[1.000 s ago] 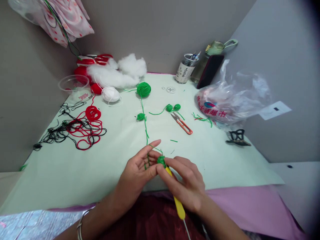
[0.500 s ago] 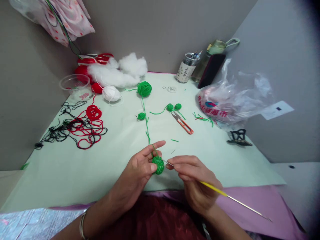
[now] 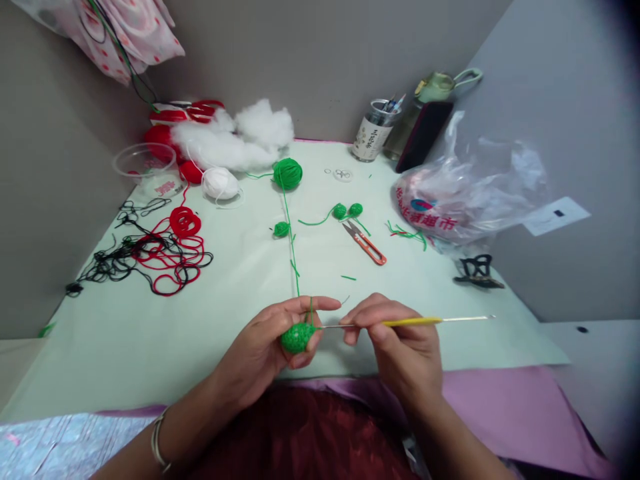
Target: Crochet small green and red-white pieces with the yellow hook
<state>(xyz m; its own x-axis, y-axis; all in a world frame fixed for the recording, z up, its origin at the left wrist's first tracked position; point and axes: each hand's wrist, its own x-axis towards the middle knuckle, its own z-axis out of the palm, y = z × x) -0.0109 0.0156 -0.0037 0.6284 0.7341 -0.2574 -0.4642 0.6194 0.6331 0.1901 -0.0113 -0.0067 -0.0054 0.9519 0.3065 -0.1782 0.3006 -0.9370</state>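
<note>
Between the thumb and fingers of my left hand (image 3: 265,340) is a small green crocheted piece (image 3: 297,338), rounded in shape. My left index finger is stretched out, with green yarn (image 3: 293,257) running over it from a green yarn ball (image 3: 287,174) farther back. My right hand (image 3: 400,340) grips a crochet hook (image 3: 415,321) with a yellow handle, held nearly level. The hook's left tip meets the right edge of the green piece; the exact stitch is too small to make out. Its other metal end points right.
Orange thread snips (image 3: 367,244) lie beyond my hands, near two small green crocheted balls (image 3: 347,211). Tangled black and red yarn (image 3: 165,253) spreads at left, below white stuffing (image 3: 235,137). A plastic bag (image 3: 450,193), a black hair clip (image 3: 479,272) and a pen cup (image 3: 374,131) stand right.
The green piece has turned and shifted slightly left in my left hand. The crochet hook has swung from a slant to nearly level, its far end rising.
</note>
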